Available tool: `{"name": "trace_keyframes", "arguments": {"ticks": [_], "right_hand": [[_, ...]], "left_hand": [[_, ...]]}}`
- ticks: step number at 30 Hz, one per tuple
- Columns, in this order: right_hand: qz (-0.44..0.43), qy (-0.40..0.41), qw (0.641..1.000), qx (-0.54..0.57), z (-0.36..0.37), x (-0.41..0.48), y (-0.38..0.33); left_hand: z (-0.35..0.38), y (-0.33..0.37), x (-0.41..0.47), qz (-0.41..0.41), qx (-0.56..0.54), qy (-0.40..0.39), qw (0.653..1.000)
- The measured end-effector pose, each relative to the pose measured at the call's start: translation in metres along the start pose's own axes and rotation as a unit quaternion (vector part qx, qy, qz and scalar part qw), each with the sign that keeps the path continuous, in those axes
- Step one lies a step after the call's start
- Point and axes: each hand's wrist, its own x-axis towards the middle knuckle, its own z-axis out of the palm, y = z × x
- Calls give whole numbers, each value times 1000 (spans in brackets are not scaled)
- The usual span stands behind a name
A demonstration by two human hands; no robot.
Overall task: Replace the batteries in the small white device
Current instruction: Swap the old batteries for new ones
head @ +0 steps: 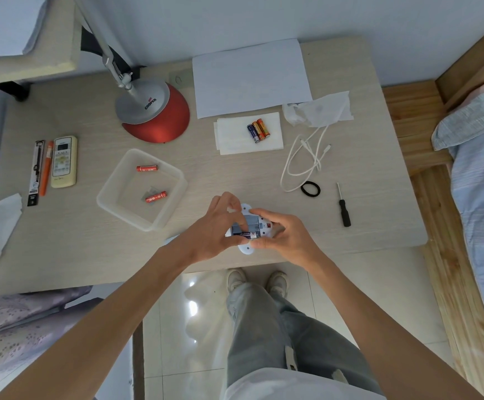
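Observation:
The small white device (249, 226) is held above the table's near edge, its battery bay facing up. One blue battery (246, 234) lies in the bay's near slot. My left hand (220, 226) grips the device's left side, fingertips over the bay. My right hand (281, 232) holds its right side. Three fresh batteries (258, 129), one blue and two orange, lie on a white tissue (272, 140) further back. Two red batteries (147, 168) (156, 196) sit in a clear plastic tray (113, 186) to the left.
A black-handled screwdriver (344, 209), a black hair tie (310, 189) and a white cable (304, 160) lie to the right. A red desk lamp base (157, 114), white paper sheet (249, 76), remote control (64, 161) and pens (40, 171) are on the table.

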Motion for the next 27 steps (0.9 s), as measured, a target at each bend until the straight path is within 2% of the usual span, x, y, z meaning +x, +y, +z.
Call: {"name": "trace_keyframes", "arguments": {"ticks": [6,10,17,22,27], "right_hand": [[22,6,1000,-7,0,1,1],[24,6,999,-19,-1,2,5],[28,4,999,-14,-2,4,6],[30,4,1000,-3,-2,4,6],[29,7,1000,-6,-2,5,7]], "left_hand": [[-9,4,-21,7,-38,143,989],[-27,6,-41,-6,-49,201,978],[-68,-22,-69,-31,56,274,960],[-86,-64,-78,-94,106,292,946],[-85,-98,-75,-154,110,256,948]]}}
